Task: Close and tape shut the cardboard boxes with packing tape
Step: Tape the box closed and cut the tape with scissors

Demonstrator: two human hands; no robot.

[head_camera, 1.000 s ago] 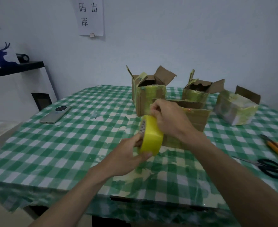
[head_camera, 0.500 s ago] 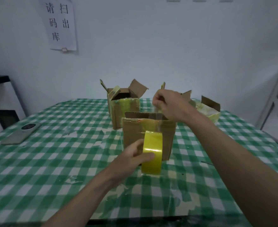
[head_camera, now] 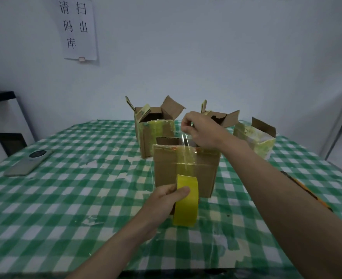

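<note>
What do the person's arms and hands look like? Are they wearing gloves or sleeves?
No gloves and no sleeves show. Both forearms are bare as far as the picture reaches, and the left hand and right hand are bare too. No watch, ring or bracelet shows on either one. Each arm comes in from the bottom edge of the picture.

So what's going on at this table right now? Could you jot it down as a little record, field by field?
Setting: table with green-and-white checked cloth
Left hand: grips yellow roll of packing tape, low in front of the box
Right hand: pinches the free end of the clear tape strip, raised above the box top
Box being taped: nearest brown cardboard box, strip stretched up its front
Other boxes: open-flapped cardboard box behind, two more at right
Also there: grey phone, paper wall notice
</note>
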